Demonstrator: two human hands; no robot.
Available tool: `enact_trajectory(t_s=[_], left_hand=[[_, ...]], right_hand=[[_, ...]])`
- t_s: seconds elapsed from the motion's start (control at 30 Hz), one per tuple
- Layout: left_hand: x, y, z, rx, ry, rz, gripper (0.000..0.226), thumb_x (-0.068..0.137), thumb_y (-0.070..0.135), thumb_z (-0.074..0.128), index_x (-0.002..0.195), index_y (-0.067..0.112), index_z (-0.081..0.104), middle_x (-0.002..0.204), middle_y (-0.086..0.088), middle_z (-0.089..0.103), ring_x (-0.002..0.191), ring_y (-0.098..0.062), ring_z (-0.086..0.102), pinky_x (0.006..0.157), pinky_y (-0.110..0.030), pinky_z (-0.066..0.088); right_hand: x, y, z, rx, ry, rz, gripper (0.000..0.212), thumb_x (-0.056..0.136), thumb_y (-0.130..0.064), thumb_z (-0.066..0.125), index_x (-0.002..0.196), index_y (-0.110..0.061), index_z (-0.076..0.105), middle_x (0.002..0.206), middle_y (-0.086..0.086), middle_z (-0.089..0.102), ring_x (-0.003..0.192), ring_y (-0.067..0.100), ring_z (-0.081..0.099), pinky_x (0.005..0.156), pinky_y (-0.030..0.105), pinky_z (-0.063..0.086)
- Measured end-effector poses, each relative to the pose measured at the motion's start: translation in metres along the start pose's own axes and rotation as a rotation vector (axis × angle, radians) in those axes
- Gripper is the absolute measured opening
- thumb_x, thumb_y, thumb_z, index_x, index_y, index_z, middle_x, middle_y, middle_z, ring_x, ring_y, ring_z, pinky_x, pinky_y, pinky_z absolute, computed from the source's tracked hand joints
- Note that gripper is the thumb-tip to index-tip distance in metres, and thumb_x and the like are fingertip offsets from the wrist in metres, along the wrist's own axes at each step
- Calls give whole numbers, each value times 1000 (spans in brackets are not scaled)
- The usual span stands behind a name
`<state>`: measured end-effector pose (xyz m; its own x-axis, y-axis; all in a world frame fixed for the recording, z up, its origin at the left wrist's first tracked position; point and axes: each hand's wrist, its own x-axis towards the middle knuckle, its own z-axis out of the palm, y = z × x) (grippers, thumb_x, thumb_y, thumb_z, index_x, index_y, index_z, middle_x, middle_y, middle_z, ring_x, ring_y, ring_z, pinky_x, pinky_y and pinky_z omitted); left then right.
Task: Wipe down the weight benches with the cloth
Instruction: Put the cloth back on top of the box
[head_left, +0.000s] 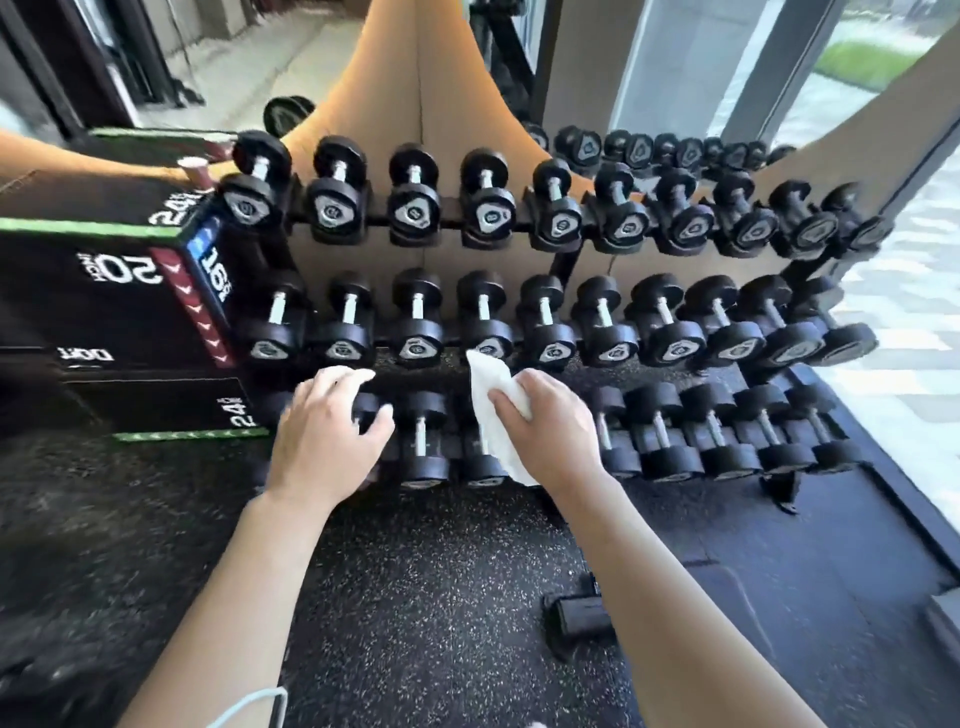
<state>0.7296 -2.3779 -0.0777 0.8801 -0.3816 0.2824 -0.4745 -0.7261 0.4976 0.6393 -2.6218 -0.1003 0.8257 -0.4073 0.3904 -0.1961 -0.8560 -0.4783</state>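
A three-tier rack (457, 221) of black dumbbells fills the middle of the head view. My right hand (550, 421) grips a white cloth (491, 400) that hangs over a dumbbell on the lowest tier. My left hand (327, 426) reaches over the left end of that tier, fingers curled around a small black dumbbell (366, 410) there. No weight bench shows in the frame.
A black plyo box (104, 322) with white numbers stands left of the rack. Speckled rubber floor (415, 597) lies under my arms, with a black object (576, 618) on it. Windows (779, 67) run along the right side behind the rack.
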Motion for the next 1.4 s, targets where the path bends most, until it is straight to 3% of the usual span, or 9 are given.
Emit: enact_trajectory(t_s=[0.2, 0.47, 0.67, 0.83, 0.9, 0.97, 1.1, 1.4], left_hand=[[3, -73, -34, 61, 82, -158, 47, 96, 40, 66, 137, 19, 63, 139, -1, 58, 128, -27, 53, 108, -48, 48], [38, -144, -59, 165, 161, -336, 47, 97, 43, 62, 138, 20, 62, 139, 2, 57, 129, -25, 51, 107, -45, 47], [86, -185, -74, 218, 197, -453, 47, 98, 44, 61, 140, 22, 60, 143, 1, 55, 131, -25, 50, 107, -46, 46], [104, -221, -102, 261, 275, -565, 49, 98, 46, 60, 140, 23, 59, 145, 1, 54, 131, -25, 49, 108, -46, 46], [108, -239, -116, 273, 303, -603, 49, 98, 45, 60, 141, 22, 58, 145, 1, 54, 132, -25, 48, 109, -45, 45], [113, -261, -129, 275, 324, -636, 49, 98, 45, 60, 142, 23, 58, 147, 2, 53, 134, -25, 47, 111, -46, 45], [131, -314, -148, 280, 344, -662, 49, 99, 48, 57, 142, 25, 56, 146, 4, 51, 135, -23, 46, 111, -46, 44], [183, -473, -201, 228, 265, -617, 48, 99, 46, 58, 142, 24, 57, 145, 3, 53, 134, -23, 47, 110, -44, 44]], right_hand=[[47, -65, 66, 91, -98, -129, 33, 97, -58, 51, 81, -30, 44, 72, -16, 46, 73, 11, 46, 64, 32, 37], [119, -124, 153, 188, -197, -286, 35, 98, -54, 53, 83, -23, 51, 78, -10, 55, 74, 15, 51, 61, 33, 38], [194, -163, 206, 258, -249, -382, 38, 100, -52, 53, 75, -31, 34, 67, -13, 40, 61, 6, 39, 52, 20, 21], [240, -215, 252, 328, -309, -509, 36, 100, -50, 53, 78, -32, 31, 67, -14, 37, 67, 12, 39, 56, 31, 28], [253, -240, 270, 351, -339, -540, 35, 100, -49, 54, 79, -33, 31, 68, -13, 37, 68, 12, 38, 55, 29, 27], [264, -264, 287, 371, -371, -550, 41, 100, -49, 53, 72, -35, 26, 66, -12, 37, 62, 10, 37, 52, 23, 22], [284, -307, 332, 365, -434, -542, 40, 101, -47, 54, 72, -31, 32, 69, -8, 42, 64, 12, 44, 56, 33, 28], [313, -424, 440, 327, -431, -453, 38, 101, -48, 54, 77, -22, 42, 73, -4, 48, 71, 19, 49, 59, 38, 35]])
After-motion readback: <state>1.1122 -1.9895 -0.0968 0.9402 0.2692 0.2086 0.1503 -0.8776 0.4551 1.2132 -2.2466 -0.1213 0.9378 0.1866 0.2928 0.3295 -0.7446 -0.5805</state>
